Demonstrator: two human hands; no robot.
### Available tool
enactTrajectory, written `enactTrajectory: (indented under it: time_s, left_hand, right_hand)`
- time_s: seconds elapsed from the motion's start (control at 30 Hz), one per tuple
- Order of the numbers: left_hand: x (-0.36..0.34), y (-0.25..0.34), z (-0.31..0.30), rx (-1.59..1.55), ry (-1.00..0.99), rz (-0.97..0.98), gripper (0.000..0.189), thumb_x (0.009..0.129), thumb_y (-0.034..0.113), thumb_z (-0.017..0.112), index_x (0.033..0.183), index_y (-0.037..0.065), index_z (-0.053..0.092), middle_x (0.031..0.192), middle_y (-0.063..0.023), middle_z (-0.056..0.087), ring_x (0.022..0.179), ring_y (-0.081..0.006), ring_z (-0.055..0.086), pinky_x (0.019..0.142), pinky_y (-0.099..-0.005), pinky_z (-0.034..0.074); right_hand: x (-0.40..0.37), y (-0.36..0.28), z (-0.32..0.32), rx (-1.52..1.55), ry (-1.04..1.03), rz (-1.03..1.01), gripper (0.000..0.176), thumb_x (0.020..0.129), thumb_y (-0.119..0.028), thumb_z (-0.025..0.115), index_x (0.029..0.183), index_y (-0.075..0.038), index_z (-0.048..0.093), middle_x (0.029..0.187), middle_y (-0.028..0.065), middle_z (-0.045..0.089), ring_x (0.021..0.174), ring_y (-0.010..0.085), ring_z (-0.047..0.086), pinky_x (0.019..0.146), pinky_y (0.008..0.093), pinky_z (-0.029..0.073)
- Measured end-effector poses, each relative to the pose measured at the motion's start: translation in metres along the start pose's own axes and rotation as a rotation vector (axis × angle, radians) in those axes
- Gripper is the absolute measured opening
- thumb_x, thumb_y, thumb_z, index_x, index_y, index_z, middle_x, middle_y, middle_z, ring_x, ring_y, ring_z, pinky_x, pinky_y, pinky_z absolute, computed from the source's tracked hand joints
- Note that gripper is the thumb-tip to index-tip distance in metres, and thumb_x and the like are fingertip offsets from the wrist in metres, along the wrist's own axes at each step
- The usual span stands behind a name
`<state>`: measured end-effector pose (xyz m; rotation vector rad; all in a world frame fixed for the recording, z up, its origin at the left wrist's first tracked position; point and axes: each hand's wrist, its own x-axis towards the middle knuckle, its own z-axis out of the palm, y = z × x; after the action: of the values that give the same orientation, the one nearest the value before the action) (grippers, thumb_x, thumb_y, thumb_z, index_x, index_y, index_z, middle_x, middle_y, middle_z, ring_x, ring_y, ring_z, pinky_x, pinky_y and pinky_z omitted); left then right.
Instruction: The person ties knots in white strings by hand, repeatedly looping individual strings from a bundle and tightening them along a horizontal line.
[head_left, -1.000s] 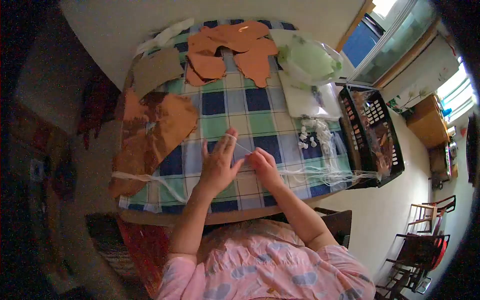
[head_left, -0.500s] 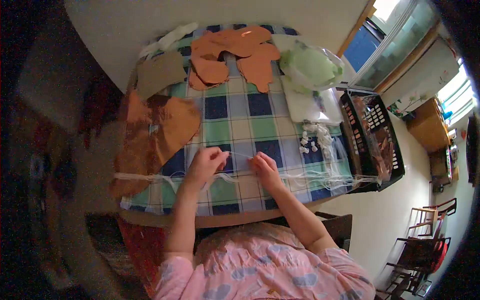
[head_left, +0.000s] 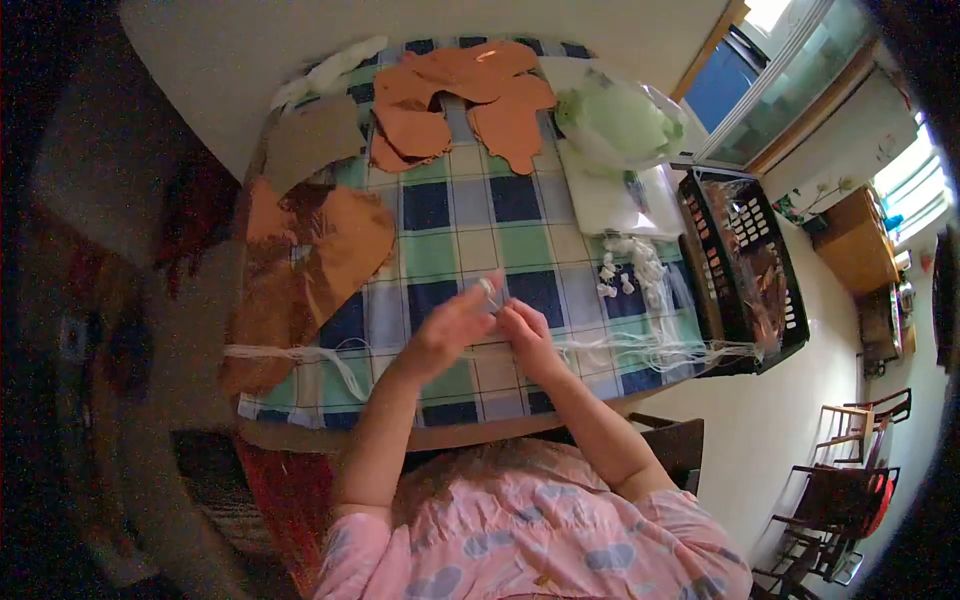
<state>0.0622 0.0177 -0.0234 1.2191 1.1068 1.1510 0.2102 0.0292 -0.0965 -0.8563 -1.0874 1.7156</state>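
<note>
Over the checkered tablecloth [head_left: 480, 205], my two hands are close together. My left hand [head_left: 450, 328] is slightly blurred, its forefinger stretched forward with a bit of white string [head_left: 487, 287] at the fingertips. Thumb and fingers of my right hand [head_left: 528, 335] are pinched just beside it, on the string; the exact grip is hidden. Beneath my hands a loose bundle of white strings [head_left: 640, 352] runs across the cloth. Its left part [head_left: 290, 352] lies over brown sheet pieces. Small white knotted bits [head_left: 627, 270] lie to the right.
Orange-brown cut pieces [head_left: 505, 75] lie at the back, with another brown piece [head_left: 350, 240] at left. A clear bag with green contents [head_left: 620, 120] rests on a white package [head_left: 620, 205]. A black plastic basket [head_left: 745, 270] stands at the table's right edge.
The string was stretched between my separated hands. Now my left hand has moved right, up against my right hand, and its forefinger points forward. The right hand has barely moved.
</note>
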Motion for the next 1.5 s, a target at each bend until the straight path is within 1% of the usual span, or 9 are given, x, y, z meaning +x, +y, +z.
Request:
enactTrajectory:
  time_s: [0.1, 0.23, 0.4, 0.47, 0.57, 0.7, 0.93, 1.1, 1.5]
  left_hand:
    - [0.001, -0.032, -0.011, 0.984, 0.029, 0.439, 0.028, 0.088, 0.029, 0.054, 0.085, 0.002, 0.061, 0.084, -0.0022, 0.063, 0.081, -0.0152, 0.057, 0.070, -0.0273, 0.041]
    - [0.018, -0.032, -0.044, -0.416, -0.461, -0.069, 0.034, 0.089, 0.034, 0.051, 0.100, 0.002, 0.058, 0.092, -0.0049, 0.063, 0.083, -0.0201, 0.059, 0.075, -0.0340, 0.043]
    - [0.003, -0.021, -0.025, 0.759, -0.139, 0.140, 0.041, 0.092, 0.038, 0.044, 0.107, 0.001, 0.054, 0.076, -0.0103, 0.064, 0.064, -0.0236, 0.060, 0.071, -0.0375, 0.047]
    - [0.008, -0.046, -0.042, -0.098, -0.392, 0.199, 0.043, 0.093, 0.038, 0.042, 0.105, 0.000, 0.056, 0.078, -0.0108, 0.064, 0.067, -0.0235, 0.061, 0.073, -0.0355, 0.047]
    - [0.013, -0.031, -0.024, 0.168, -0.052, 0.450, 0.046, 0.093, 0.040, 0.041, 0.104, -0.002, 0.056, 0.079, -0.0104, 0.063, 0.069, -0.0215, 0.060, 0.074, -0.0321, 0.047]
    - [0.003, 0.001, -0.034, 0.195, -0.370, -0.427, 0.053, 0.093, 0.043, 0.036, 0.094, -0.003, 0.061, 0.097, -0.0138, 0.064, 0.094, -0.0246, 0.059, 0.095, -0.0363, 0.035]
    - [-0.007, 0.013, -0.013, 0.320, 0.109, 0.343, 0.036, 0.091, 0.031, 0.049, 0.103, -0.001, 0.057, 0.102, -0.0113, 0.061, 0.098, -0.0211, 0.056, 0.088, -0.0314, 0.041]
    - [-0.024, 0.023, -0.032, -0.393, -0.460, -0.056, 0.027, 0.085, 0.012, 0.059, 0.108, 0.000, 0.053, 0.113, -0.0112, 0.058, 0.109, -0.0229, 0.051, 0.094, -0.0325, 0.037]
    - [-0.030, 0.039, -0.019, 0.247, -0.069, 0.320, 0.024, 0.084, 0.001, 0.055, 0.107, 0.001, 0.052, 0.115, -0.0114, 0.055, 0.109, -0.0158, 0.051, 0.092, -0.0319, 0.039]
  right_hand:
    - [0.003, 0.000, 0.006, 0.015, 0.027, 0.005, 0.016, 0.091, -0.019, 0.047, 0.081, -0.007, 0.050, 0.073, -0.0052, 0.046, 0.068, 0.0041, 0.043, 0.059, 0.0188, 0.035]
    - [0.000, -0.006, 0.003, -0.115, -0.044, -0.028, 0.018, 0.091, -0.019, 0.045, 0.079, -0.007, 0.050, 0.070, -0.0052, 0.042, 0.064, 0.0040, 0.039, 0.056, 0.0185, 0.030]
    - [0.003, 0.000, 0.000, 0.035, 0.016, 0.007, 0.017, 0.091, -0.018, 0.048, 0.079, -0.007, 0.049, 0.071, -0.0054, 0.045, 0.065, 0.0040, 0.038, 0.057, 0.0191, 0.031]
    - [0.006, 0.007, -0.004, -0.010, 0.017, -0.013, 0.017, 0.091, -0.018, 0.048, 0.079, -0.007, 0.049, 0.071, -0.0054, 0.045, 0.065, 0.0040, 0.038, 0.057, 0.0192, 0.031]
    - [0.004, 0.007, -0.004, 0.005, 0.011, -0.030, 0.016, 0.092, -0.019, 0.048, 0.080, -0.007, 0.049, 0.072, -0.0057, 0.044, 0.066, 0.0037, 0.039, 0.058, 0.0199, 0.032]
    - [0.005, -0.002, -0.001, 0.037, -0.013, 0.001, 0.017, 0.092, -0.019, 0.048, 0.080, -0.007, 0.049, 0.072, -0.0055, 0.043, 0.068, 0.0038, 0.038, 0.059, 0.0205, 0.033]
    - [-0.013, -0.044, 0.032, -0.352, -0.063, -0.208, 0.017, 0.093, -0.015, 0.045, 0.082, -0.003, 0.047, 0.071, -0.0030, 0.042, 0.068, 0.0071, 0.036, 0.060, 0.0215, 0.032]
    - [-0.001, -0.059, 0.025, -0.599, 0.002, -0.377, 0.009, 0.089, -0.009, 0.048, 0.083, -0.002, 0.051, 0.072, 0.0078, 0.050, 0.067, 0.0200, 0.046, 0.064, 0.0276, 0.039]
    - [-0.026, -0.089, 0.042, -0.676, -0.155, -0.368, 0.004, 0.085, 0.000, 0.051, 0.088, 0.000, 0.054, 0.079, 0.0129, 0.057, 0.075, 0.0239, 0.058, 0.070, 0.0303, 0.046]
